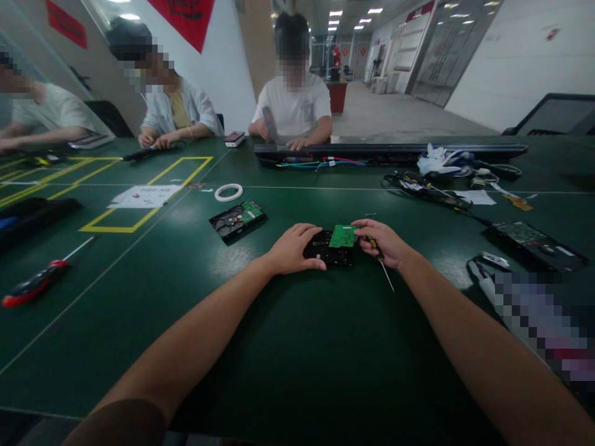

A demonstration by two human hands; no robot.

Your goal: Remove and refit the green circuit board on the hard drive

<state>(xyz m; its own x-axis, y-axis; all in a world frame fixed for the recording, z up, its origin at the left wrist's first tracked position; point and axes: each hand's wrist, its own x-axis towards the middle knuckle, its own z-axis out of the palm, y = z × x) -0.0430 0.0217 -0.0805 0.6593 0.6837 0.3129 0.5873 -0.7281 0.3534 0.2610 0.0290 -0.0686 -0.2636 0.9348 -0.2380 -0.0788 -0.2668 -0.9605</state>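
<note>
A black hard drive (pixel 341 256) lies on the green table in front of me. My left hand (pixel 297 249) grips its left end, with the thumb along the near edge. Over the drive's right part is a green circuit board (pixel 343 235), its right edge pinched between the thumb and fingertips of my right hand (pixel 379 241). Tucked in that same hand is a screwdriver (pixel 375 249) with a black and yellow handle, its thin shaft pointing down toward me. Whether the board still touches the drive, I cannot tell. Several small screws (pixel 370 214) lie just beyond.
Another hard drive (pixel 238 220) and a white tape roll (pixel 229 192) lie left of centre. A red-black screwdriver (pixel 37 282) is at far left. To the right are a third drive (pixel 537 244) and tangled cables (pixel 425 188). Across the table, a person (pixel 295 105) sits behind a long black panel (pixel 390 152).
</note>
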